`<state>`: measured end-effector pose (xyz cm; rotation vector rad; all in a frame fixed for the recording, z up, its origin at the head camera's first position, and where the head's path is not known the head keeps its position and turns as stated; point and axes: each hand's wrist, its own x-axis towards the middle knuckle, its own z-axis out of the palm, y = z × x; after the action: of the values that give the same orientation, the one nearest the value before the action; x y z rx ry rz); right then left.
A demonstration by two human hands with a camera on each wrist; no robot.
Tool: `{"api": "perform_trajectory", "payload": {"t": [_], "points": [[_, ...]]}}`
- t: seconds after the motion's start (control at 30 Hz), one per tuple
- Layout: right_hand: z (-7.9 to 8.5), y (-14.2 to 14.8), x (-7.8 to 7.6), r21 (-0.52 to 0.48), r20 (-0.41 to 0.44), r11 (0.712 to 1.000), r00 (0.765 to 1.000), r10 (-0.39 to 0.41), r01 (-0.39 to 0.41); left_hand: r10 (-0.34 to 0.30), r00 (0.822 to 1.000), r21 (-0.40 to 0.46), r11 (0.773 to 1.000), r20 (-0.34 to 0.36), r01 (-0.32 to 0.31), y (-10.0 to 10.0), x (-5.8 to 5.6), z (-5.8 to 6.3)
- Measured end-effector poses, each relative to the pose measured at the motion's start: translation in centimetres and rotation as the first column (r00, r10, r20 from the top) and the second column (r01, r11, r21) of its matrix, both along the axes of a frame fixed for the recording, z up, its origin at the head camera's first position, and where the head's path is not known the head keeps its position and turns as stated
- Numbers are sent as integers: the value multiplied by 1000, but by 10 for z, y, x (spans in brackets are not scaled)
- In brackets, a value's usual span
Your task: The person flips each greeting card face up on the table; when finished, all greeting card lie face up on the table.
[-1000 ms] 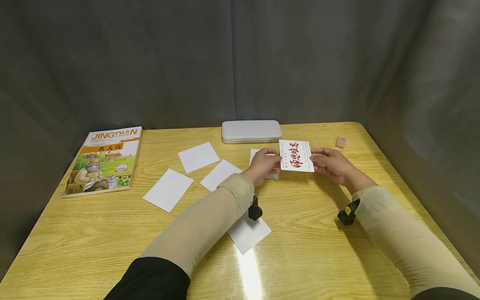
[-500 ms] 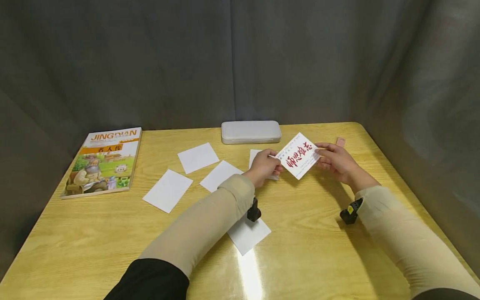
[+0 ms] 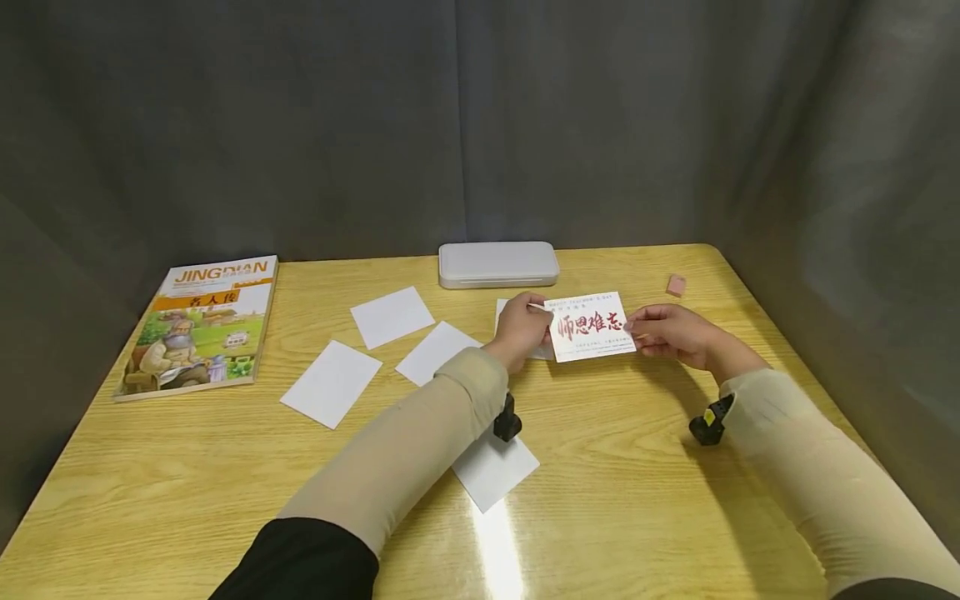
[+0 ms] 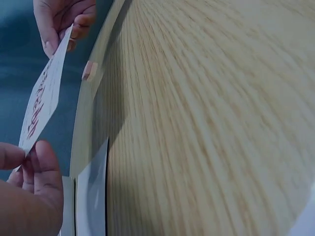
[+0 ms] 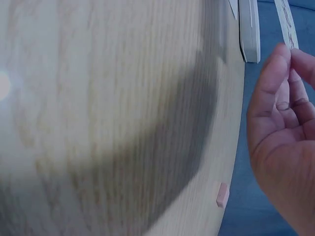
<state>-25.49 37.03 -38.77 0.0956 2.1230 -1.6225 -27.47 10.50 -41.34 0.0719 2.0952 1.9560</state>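
A white card point(image 3: 591, 342) with large red Chinese characters is held up between both hands, its lettering upright in the head view. My left hand point(image 3: 521, 330) pinches the card's left edge between thumb and fingers. On the opposite edge, my right hand point(image 3: 678, 335) pinches it the same way. Both wrist views show the card raised above the table, seen nearly edge-on. Behind the left hand lies a blank white card point(image 3: 542, 352), mostly hidden. Another blank card point(image 3: 497, 471) lies under the left forearm, partly covered by the sleeve.
Three more blank cards, among them a left one point(image 3: 332, 383), a back one point(image 3: 392, 317) and a middle one point(image 3: 435, 352), lie left of the hands. A white pencil case point(image 3: 498, 264) stands at the back edge. A pink eraser point(image 3: 676, 285) sits back right, a book point(image 3: 202, 325) far left.
The red-lettered card has been turned in the hands, from sideways through a diagonal to level lettering. The right hand has shifted slightly right and down; the left stays near its place.
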Motion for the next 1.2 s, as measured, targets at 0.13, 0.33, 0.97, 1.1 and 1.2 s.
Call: {"api": "perform_trajectory", "payload": {"t": [0.13, 0.33, 0.97, 1.1, 1.2], "points": [[-2, 2, 2, -18, -29, 1000, 1000, -7, 6, -28, 1000, -2, 1000, 3, 28, 0, 3, 3], [-6, 13, 3, -44, -23, 998, 999, -42, 41, -238, 965, -258, 944, -107, 205, 2, 11, 4], [-21, 9, 0, 382, -65, 924, 998, 11, 15, -846, 530, -940, 223, -55, 257, 20, 26, 1], [-19, 4, -2, 553, -116, 833, 989, 89, -10, -850, 525, -948, 204, -48, 244, 20, 28, 3], [-17, 2, -4, 643, -125, 765, 980, 152, -37, -856, 514, -950, 203, -54, 238, 20, 28, 2]]}}
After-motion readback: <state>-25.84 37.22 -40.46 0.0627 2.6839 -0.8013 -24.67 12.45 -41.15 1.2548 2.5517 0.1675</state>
